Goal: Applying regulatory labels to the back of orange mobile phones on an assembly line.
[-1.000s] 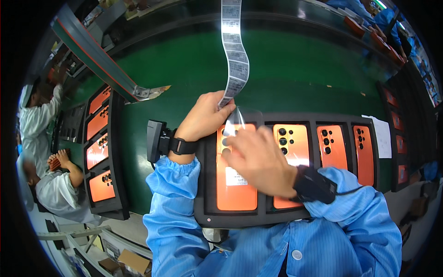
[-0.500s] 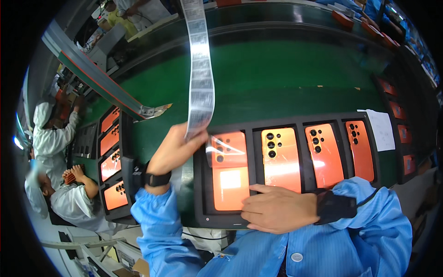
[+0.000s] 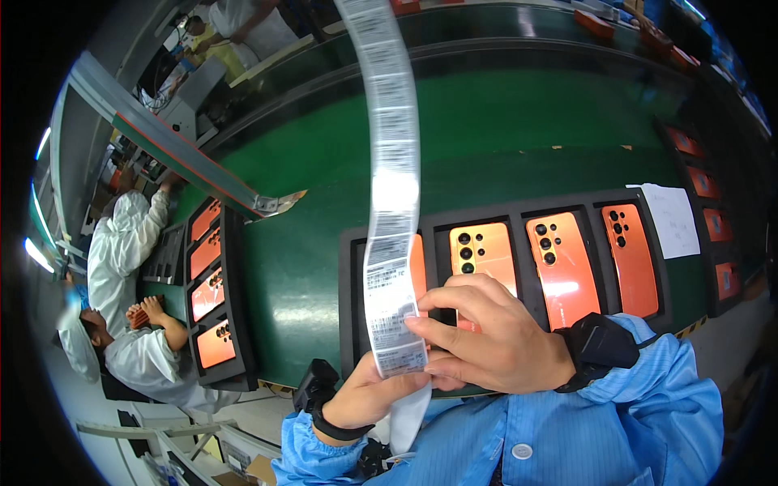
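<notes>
A long strip of white printed labels (image 3: 393, 138) hangs from the top of the view down to my hands. My left hand (image 3: 374, 398) pinches it near its lower end, and a bare tail of strip dangles below. Fingers of my right hand (image 3: 498, 340) are bent together at the strip's right edge, touching a label. Behind the strip, a black tray (image 3: 351, 283) holds phones lying back up. The leftmost orange phone (image 3: 418, 267) is mostly covered by strip and hands. Beside it lie a yellow-orange phone (image 3: 496, 257), an orange phone (image 3: 565, 283) and another orange phone (image 3: 634, 271).
On the left, another black tray (image 3: 240, 324) carries several orange phones, near people in white. A paper sheet (image 3: 671, 223) lies right of my tray, with more orange phones (image 3: 717, 224) beyond. A metal post (image 3: 174, 154) slants over the green bench (image 3: 527, 113).
My left hand has moved down toward me, drawing the label strip lower and across the leftmost phone. My right hand has lifted from the tray's front to the strip's edge.
</notes>
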`<state>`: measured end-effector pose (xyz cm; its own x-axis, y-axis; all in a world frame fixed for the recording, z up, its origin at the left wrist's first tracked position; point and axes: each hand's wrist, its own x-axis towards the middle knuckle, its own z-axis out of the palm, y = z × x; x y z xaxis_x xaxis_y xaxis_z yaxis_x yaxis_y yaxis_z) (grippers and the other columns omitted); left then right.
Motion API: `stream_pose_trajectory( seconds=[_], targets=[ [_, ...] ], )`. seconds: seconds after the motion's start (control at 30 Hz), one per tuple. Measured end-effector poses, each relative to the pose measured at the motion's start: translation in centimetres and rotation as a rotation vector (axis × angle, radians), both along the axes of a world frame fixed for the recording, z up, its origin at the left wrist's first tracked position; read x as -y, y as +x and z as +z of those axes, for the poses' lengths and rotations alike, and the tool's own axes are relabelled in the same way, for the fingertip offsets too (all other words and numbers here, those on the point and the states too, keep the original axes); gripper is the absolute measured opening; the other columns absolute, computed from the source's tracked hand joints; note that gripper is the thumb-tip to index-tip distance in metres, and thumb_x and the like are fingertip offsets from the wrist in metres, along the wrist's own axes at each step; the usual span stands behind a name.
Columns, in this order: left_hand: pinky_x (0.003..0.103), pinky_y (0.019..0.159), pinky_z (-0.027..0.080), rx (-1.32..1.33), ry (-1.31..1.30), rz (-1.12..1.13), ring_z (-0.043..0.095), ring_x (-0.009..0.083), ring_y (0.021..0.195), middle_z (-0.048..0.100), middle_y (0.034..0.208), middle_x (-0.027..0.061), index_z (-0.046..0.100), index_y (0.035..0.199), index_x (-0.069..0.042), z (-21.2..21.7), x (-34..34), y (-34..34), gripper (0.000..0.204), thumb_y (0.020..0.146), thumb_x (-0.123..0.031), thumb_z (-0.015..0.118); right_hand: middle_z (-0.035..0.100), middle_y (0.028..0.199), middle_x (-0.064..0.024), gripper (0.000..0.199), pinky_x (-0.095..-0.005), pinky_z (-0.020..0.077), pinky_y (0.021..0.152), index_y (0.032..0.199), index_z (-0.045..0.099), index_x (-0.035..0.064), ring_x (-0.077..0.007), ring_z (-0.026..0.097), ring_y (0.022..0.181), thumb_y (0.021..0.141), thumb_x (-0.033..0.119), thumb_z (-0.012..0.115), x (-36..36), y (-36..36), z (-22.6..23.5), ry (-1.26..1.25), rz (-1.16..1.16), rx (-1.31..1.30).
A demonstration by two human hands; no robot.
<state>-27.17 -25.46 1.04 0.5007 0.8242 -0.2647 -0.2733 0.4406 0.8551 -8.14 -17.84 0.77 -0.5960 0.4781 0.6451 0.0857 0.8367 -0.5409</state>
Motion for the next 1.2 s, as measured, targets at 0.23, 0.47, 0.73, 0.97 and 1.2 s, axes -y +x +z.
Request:
stream_pose_trajectory(
  seconds=[0.23,0.47,0.73,0.97,1.2],
  targets=[
    [0.029,0.094,0.040,0.082,-0.048,0.222,0.048,0.0151,0.112,0.049,0.125,0.0077,0.040,0.130,-0.001,-1.2,-1.3,2.0,0.044,0.088,0.000,0.052,0.052,0.110,-0.0106,0.045,-0.0392,0.0405,0.082,0.105,0.061,0.0047,-0.0284,0.050,0.101,0.062,0.016,0.073,0.0,0.3,-0.4,0.013,-0.126,0.022],
    [0.030,0.095,0.039,0.022,-0.021,0.244,0.049,0.0170,0.112,0.051,0.120,0.0077,0.040,0.128,-0.002,-0.8,-1.8,2.8,0.045,0.086,0.002,0.052,0.056,0.097,-0.0077,0.027,-0.0361,0.0424,0.077,0.094,0.065,0.0068,-0.0246,0.053,0.091,0.067,0.007,0.068,-0.7,0.5,-0.5,-0.141,-0.092,-0.111],
    [0.037,0.091,0.044,0.158,-0.130,0.462,0.054,0.0210,0.105,0.055,0.112,0.0106,0.043,0.122,-0.001,0.0,-2.9,5.2,0.036,0.096,-0.025,0.038,0.058,0.081,0.0003,0.015,-0.0336,0.0411,0.073,0.083,0.067,0.0087,-0.0205,0.055,0.085,0.068,0.008,0.066,-0.9,1.2,-0.4,0.077,-0.113,-0.078],
    [0.034,0.099,0.037,0.226,-0.218,0.452,0.046,0.0189,0.116,0.046,0.126,0.0108,0.037,0.133,0.001,1.0,-3.6,6.1,0.045,0.097,-0.027,0.037,0.060,0.079,-0.0001,0.019,-0.0326,0.0410,0.069,0.087,0.067,0.0055,-0.0140,0.056,0.077,0.070,0.011,0.060,-0.6,2.2,-0.3,0.457,-0.258,0.044],
    [0.034,0.090,0.045,0.119,-0.074,0.444,0.053,0.0200,0.105,0.051,0.120,0.0121,0.044,0.123,0.002,1.3,-4.8,5.9,0.037,0.094,-0.021,0.045,0.062,0.089,0.0002,0.020,-0.0322,0.0381,0.072,0.090,0.067,0.0068,-0.0148,0.057,0.081,0.072,0.013,0.060,-1.0,2.9,-0.5,0.530,-0.300,-0.001]
  ],
)
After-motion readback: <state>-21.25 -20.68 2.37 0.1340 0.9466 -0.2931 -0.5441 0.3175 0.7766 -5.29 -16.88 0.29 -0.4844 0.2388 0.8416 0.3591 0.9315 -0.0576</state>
